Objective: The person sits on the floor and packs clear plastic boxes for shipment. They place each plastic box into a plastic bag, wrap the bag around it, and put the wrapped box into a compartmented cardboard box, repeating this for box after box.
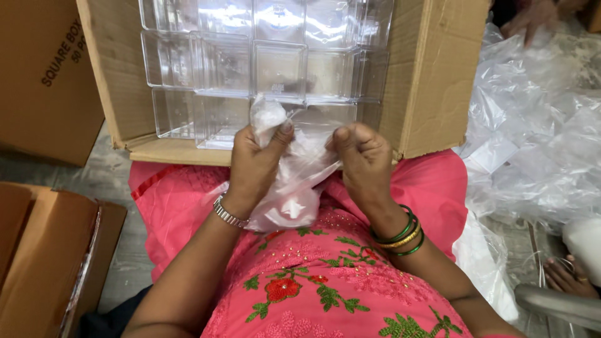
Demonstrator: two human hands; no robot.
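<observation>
Both hands, left hand [253, 164] and right hand [362, 156], pinch a clear plastic bag [294, 181], stretching it taut before the cardboard box [432, 81] of clear containers [263, 62].

A grey stone floor [119, 188] (evenly lit) carries brown cartons [44, 75] and heaped clear plastic wrap [538, 144].

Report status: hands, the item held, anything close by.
Left hand and right hand both grip a clear plastic bag. Carton of clear boxes just beyond the knuckles. Loose bags heaped right.
</observation>
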